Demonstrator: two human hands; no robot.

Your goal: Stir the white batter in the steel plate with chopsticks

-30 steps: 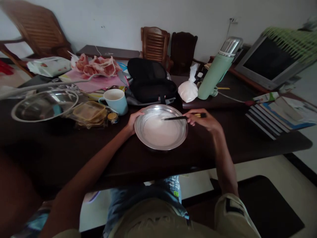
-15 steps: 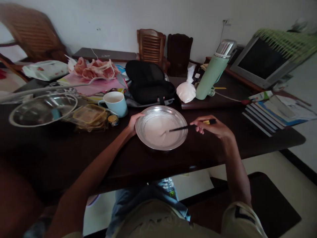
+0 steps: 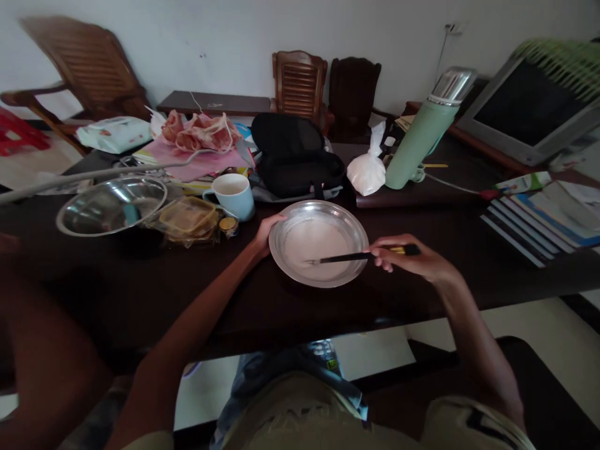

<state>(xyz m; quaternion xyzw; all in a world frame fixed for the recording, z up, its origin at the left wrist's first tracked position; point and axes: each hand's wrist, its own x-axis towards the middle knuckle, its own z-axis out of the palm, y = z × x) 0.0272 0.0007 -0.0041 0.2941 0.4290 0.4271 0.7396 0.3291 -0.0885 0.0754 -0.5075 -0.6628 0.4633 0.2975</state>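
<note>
Plain white wall (image 3: 225,37) and brown wooden chairs (image 3: 300,81) with flat slats stand behind a dark, smooth table (image 3: 281,315). On the table, in front of the person, sits a round, shiny metal bowl (image 3: 319,281) with a wide rim. Inside it is a pale, runny mix (image 3: 319,232). The left hand (image 3: 265,236) holds the bowl's left edge. Most of its fingers are hidden, so I cannot tell if they are pressed together. The right hand (image 3: 407,255) pinches thin black chopsticks (image 3: 347,257) with gold bits, its fingers bent close around them. They slant over the bowl's right rim, tips down at the pale mix. Left of the bowl are a smooth light-blue mug (image 3: 234,197), a tiny jar (image 3: 229,225), see-through plastic boxes (image 3: 190,215) and a shiny steel basin (image 3: 110,232). Behind the bowl lie a soft black case (image 3: 300,169), a round, knotted plastic bag (image 3: 367,174) full of white stuff, and a tall green flask (image 3: 417,144) with a silver top.
</note>
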